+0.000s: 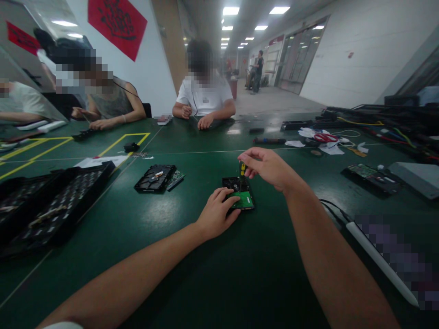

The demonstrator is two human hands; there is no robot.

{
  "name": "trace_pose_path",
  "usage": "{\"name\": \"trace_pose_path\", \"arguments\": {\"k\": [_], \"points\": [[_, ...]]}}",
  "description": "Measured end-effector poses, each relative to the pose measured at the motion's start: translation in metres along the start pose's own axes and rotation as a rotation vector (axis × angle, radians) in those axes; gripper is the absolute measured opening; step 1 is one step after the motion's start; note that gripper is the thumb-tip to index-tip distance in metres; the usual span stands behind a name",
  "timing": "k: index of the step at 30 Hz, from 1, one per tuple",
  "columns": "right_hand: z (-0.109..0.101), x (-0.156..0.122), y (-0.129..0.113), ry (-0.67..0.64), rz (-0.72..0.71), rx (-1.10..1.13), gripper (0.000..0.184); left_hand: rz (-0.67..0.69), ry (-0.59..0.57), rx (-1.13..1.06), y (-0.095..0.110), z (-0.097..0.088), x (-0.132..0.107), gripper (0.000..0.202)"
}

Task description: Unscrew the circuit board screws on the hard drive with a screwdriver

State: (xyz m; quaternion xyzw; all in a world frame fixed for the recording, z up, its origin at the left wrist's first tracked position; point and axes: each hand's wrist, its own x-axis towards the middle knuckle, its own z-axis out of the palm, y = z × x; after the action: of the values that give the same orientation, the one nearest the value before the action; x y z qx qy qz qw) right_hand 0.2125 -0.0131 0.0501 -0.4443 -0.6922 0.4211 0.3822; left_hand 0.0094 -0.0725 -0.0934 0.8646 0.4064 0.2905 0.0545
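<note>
A hard drive (247, 199) lies on the green table in front of me, its green circuit board facing up beside black casing. My left hand (219, 211) grips it from the left, fingers over the board and thumb along the near edge. Above the drive, my right hand (263, 165) is closed around a screwdriver (243, 169) with a yellow and black handle. The screwdriver stands nearly upright, its thin shaft pointing down at the drive. Whether the tip touches a screw is too small to tell.
Another black drive (156, 177) lies left, with a loose circuit board (175, 180) against it. Black trays (65, 201) fill the far left. At right are a drive (372, 178), a grey box (416, 177) and cables (380, 125). A person in white (206, 98) sits opposite.
</note>
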Motion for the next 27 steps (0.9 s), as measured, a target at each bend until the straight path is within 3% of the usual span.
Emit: {"name": "trace_pose_path", "arguments": {"k": [27], "points": [[-0.0022, -0.0023, 0.0005, 0.037, 0.002, -0.032, 0.015, 0.000, 0.009, -0.026, -0.0001, -0.0015, -0.0005, 0.038]]}}
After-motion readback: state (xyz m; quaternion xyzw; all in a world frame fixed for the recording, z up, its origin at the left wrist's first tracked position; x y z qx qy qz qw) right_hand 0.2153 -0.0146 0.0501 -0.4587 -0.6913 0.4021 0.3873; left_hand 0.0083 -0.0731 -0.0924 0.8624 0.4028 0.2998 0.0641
